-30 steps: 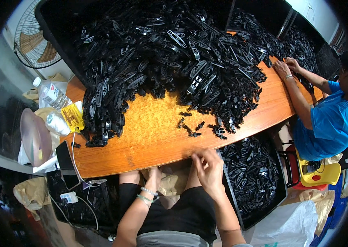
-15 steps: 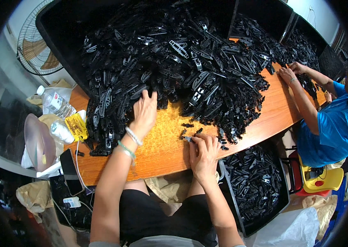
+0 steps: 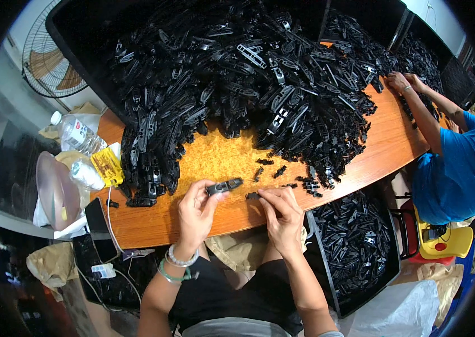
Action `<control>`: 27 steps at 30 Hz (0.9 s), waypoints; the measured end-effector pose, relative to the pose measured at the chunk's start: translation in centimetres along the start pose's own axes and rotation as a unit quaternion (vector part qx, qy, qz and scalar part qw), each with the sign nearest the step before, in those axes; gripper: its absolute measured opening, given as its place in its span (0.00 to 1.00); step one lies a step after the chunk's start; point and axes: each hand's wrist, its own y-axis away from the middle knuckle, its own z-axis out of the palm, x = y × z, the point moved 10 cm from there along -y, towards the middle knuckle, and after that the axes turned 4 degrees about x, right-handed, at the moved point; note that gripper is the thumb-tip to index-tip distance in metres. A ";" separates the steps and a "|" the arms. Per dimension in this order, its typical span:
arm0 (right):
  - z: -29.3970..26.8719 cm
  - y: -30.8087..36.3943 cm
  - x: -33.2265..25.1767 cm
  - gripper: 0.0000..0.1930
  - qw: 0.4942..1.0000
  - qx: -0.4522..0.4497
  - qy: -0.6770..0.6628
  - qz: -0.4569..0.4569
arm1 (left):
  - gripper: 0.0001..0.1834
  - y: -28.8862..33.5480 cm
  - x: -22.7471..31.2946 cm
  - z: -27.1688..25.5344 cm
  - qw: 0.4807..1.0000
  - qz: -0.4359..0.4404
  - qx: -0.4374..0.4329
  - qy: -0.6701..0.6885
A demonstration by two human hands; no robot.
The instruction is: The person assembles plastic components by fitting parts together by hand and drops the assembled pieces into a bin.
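Note:
My left hand (image 3: 195, 216) pinches a long black plastic part (image 3: 225, 186) above the wooden table, pointing it toward the right. Close by on the right, my right hand (image 3: 283, 218) grips a small black plastic clip (image 3: 252, 196) between thumb and fingers. The two pieces are near each other but apart. Several loose small black clips (image 3: 279, 172) lie on the table just beyond my right hand. Behind them rises a big heap of long black plastic parts (image 3: 215, 84), with small pieces (image 3: 333, 151) gathered along its right side.
A black bin of similar parts (image 3: 355, 247) stands below the table edge on the right. At left are a water bottle (image 3: 80, 135), a yellow packet (image 3: 106, 167) and a phone (image 3: 99, 224) with a cable. A co-worker in a blue shirt (image 3: 451, 174) handles parts at far right.
My left hand has come back from the heap toward me, now with a long black part in it. My right hand stays near the table's front edge, its clip turned toward that part.

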 end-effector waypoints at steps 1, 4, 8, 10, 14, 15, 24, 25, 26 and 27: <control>0.3 -0.1 -0.5 0.10 0.999 -0.018 -0.039 0.007 | 0.11 0.8 0.1 0.2 0.999 -0.024 -0.023 0.038; 0.7 -0.5 -2.3 0.09 0.995 -0.057 -0.081 0.014 | 0.11 2.2 1.4 1.4 0.987 -0.070 -0.096 0.110; 1.2 -0.4 -4.1 0.12 0.995 -0.080 -0.040 -0.045 | 0.10 3.1 2.3 1.4 0.980 -0.100 -0.123 0.122; 1.2 -0.2 -4.8 0.12 0.994 -0.080 -0.021 -0.072 | 0.10 3.3 2.2 1.3 0.975 -0.116 -0.128 0.136; 1.2 1.4 -6.9 0.19 0.974 -0.108 0.103 -0.170 | 0.09 3.6 2.2 1.8 0.973 -0.129 -0.113 0.157; 0.9 1.4 -6.6 0.19 0.981 -0.100 0.060 -0.152 | 0.09 3.5 2.6 1.8 0.982 -0.106 -0.110 0.111; 2.9 2.6 -0.7 0.10 0.944 -0.186 -0.186 0.199 | 0.06 3.5 3.6 1.5 0.985 -0.097 -0.129 0.058; 3.4 2.4 -0.4 0.08 0.936 -0.208 -0.205 0.196 | 0.05 3.2 2.5 1.0 0.975 -0.147 -0.116 0.118; 4.0 2.2 0.0 0.07 0.927 -0.229 -0.224 0.193 | 0.06 2.9 1.3 0.6 0.959 -0.196 -0.103 0.178; 2.9 0.3 -0.8 0.07 0.977 -0.164 -0.122 0.058 | 0.10 1.5 1.1 -0.9 0.947 -0.183 -0.036 0.262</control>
